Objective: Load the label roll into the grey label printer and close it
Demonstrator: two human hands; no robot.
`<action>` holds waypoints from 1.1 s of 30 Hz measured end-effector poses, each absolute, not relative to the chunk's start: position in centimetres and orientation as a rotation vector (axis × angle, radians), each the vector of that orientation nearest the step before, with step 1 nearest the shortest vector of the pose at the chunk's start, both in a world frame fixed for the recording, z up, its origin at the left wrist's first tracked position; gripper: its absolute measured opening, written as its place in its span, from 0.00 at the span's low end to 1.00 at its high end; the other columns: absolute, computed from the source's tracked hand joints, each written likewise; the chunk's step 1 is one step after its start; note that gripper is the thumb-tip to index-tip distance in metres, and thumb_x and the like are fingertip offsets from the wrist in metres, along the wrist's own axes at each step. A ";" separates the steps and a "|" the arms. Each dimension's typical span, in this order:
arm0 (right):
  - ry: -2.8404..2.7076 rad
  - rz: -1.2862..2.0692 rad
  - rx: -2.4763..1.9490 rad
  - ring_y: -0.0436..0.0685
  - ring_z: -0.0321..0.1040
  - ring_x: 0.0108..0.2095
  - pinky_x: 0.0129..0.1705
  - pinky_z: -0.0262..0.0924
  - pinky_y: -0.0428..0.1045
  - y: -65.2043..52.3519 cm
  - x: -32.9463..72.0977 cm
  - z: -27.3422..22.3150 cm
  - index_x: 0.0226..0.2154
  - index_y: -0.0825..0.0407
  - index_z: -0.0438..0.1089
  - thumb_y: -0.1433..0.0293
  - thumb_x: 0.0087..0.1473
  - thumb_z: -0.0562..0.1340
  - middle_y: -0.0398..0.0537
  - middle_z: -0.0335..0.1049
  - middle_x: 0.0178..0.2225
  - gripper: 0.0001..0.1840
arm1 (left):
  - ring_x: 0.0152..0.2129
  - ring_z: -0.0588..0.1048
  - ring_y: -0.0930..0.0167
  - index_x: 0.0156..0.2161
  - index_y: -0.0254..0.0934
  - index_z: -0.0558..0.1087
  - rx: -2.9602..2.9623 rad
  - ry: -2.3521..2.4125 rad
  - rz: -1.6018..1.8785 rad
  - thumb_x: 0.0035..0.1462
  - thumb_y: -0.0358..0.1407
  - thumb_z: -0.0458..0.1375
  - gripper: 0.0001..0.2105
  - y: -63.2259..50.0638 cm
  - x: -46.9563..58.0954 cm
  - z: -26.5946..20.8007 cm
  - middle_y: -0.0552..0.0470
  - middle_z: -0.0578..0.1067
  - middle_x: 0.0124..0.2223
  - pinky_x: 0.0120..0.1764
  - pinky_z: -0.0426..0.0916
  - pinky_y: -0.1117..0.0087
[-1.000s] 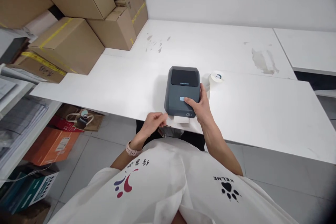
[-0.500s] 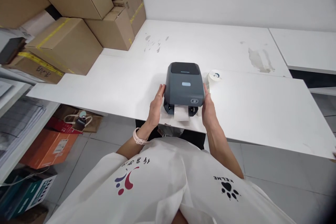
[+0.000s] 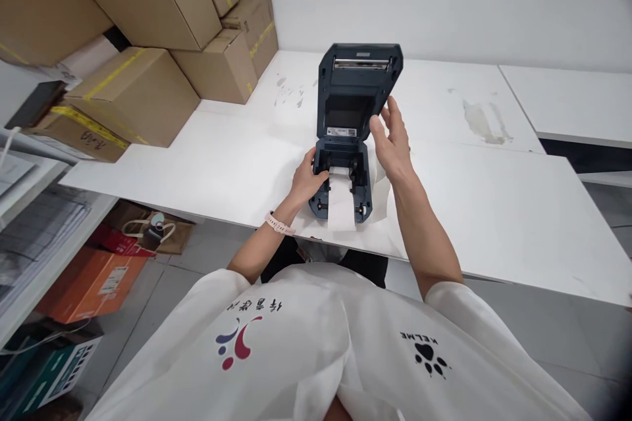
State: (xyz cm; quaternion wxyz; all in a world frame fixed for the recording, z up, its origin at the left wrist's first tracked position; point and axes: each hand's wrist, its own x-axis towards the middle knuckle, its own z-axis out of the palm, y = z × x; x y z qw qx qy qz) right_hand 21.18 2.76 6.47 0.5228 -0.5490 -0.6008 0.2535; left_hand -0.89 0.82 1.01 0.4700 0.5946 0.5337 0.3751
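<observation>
A dark grey label printer [image 3: 366, 181] stands on the white table with its lid [image 3: 353, 105] raised nearly upright. Inside the base, a white paper strip [image 3: 341, 207] runs down the middle and hangs out over the front. My left hand [image 3: 307, 181] grips the left wall of the base, its thumb over the rim. Beside the lid's lower right edge is my right hand [image 3: 394, 138], open, its thumb at the edge and the fingers apart behind it. More white paper [image 3: 381, 197] lies to the right of the base, partly covered by my right forearm.
Cardboard boxes [image 3: 135, 95] are stacked on the left end of the table [image 3: 474, 210]. A white wall [image 3: 434, 0] rises behind. At the lower left are a shelf with papers [image 3: 44, 237] and an orange box [image 3: 93, 283] below the table's front edge.
The printer's lid has swung up and back, baring the inside. My left hand has moved onto the base's left wall. My right hand has risen to the lid's edge; the paper roll is now hidden.
</observation>
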 end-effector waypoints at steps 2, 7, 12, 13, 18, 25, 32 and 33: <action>-1.506 0.420 -1.376 0.70 0.49 0.75 0.74 0.43 0.70 2.9 21.1 6.6 0.71 0.40 0.56 0.40 0.61 0.58 0.50 0.56 0.74 0.43 | 0.69 0.64 0.48 0.73 0.41 0.57 1.492 1.334 0.912 0.55 0.36 0.62 0.41 0.8 -0.6 1.1 0.41 0.66 0.72 0.67 0.63 0.48; -2.115 0.104 -1.569 0.71 0.70 0.60 0.65 0.55 0.66 1.8 18.8 8.0 0.55 0.53 0.77 0.73 0.65 0.51 0.59 0.78 0.57 0.24 | 0.64 0.71 0.50 0.72 0.41 0.59 1.577 1.428 0.899 0.55 0.34 0.60 0.38 0.9 -0.4 0.8 0.43 0.72 0.67 0.63 0.68 0.51; -2.984 0.189 -1.649 0.73 0.76 0.53 0.62 0.54 0.62 2.6 16.0 7.9 0.46 0.64 0.79 0.81 0.58 0.55 0.70 0.81 0.47 0.20 | 0.64 0.72 0.50 0.74 0.41 0.55 1.675 1.424 0.928 0.56 0.31 0.57 0.40 1.0 -0.3 0.1 0.42 0.74 0.66 0.64 0.66 0.49; -3.044 0.236 -1.634 0.72 0.77 0.51 0.60 0.56 0.61 3.0 15.7 7.7 0.46 0.63 0.80 0.81 0.58 0.56 0.69 0.82 0.46 0.19 | 0.64 0.71 0.50 0.75 0.41 0.53 1.696 1.417 0.932 0.57 0.30 0.56 0.40 1.0 -0.3 0.0 0.41 0.73 0.66 0.65 0.65 0.47; -3.140 0.646 -1.406 0.66 0.78 0.46 0.43 0.65 0.53 5.0 16.4 8.0 0.58 0.52 0.75 0.79 0.53 0.61 0.56 0.81 0.51 0.29 | 0.68 0.67 0.50 0.76 0.40 0.47 1.731 1.377 0.965 0.59 0.30 0.55 0.42 1.1 -0.4 -0.6 0.38 0.73 0.67 0.68 0.61 0.44; -2.457 1.208 -0.935 0.63 0.73 0.50 0.52 0.68 0.56 0.5 26.6 11.8 0.53 0.46 0.76 0.59 0.56 0.69 0.51 0.77 0.53 0.22 | 0.68 0.67 0.51 0.76 0.45 0.48 1.683 1.319 1.015 0.65 0.37 0.56 0.37 0.9 -0.7 -1.1 0.41 0.72 0.67 0.67 0.63 0.46; -1.749 1.108 -1.643 0.64 0.72 0.48 0.53 0.66 0.60 -5.5 39.7 6.0 0.43 0.41 0.78 0.55 0.49 0.75 0.53 0.77 0.49 0.19 | 0.70 0.65 0.51 0.75 0.47 0.50 1.665 1.301 1.021 0.67 0.42 0.57 0.36 0.7 -0.7 -0.7 0.44 0.70 0.70 0.69 0.62 0.47; -1.640 1.077 -1.750 0.64 0.73 0.46 0.52 0.66 0.61 -5.3 40.4 4.6 0.41 0.42 0.79 0.55 0.45 0.76 0.54 0.77 0.50 0.21 | 0.70 0.64 0.51 0.75 0.47 0.50 1.660 1.302 1.022 0.67 0.41 0.57 0.36 0.7 -0.6 -0.7 0.44 0.69 0.71 0.69 0.62 0.47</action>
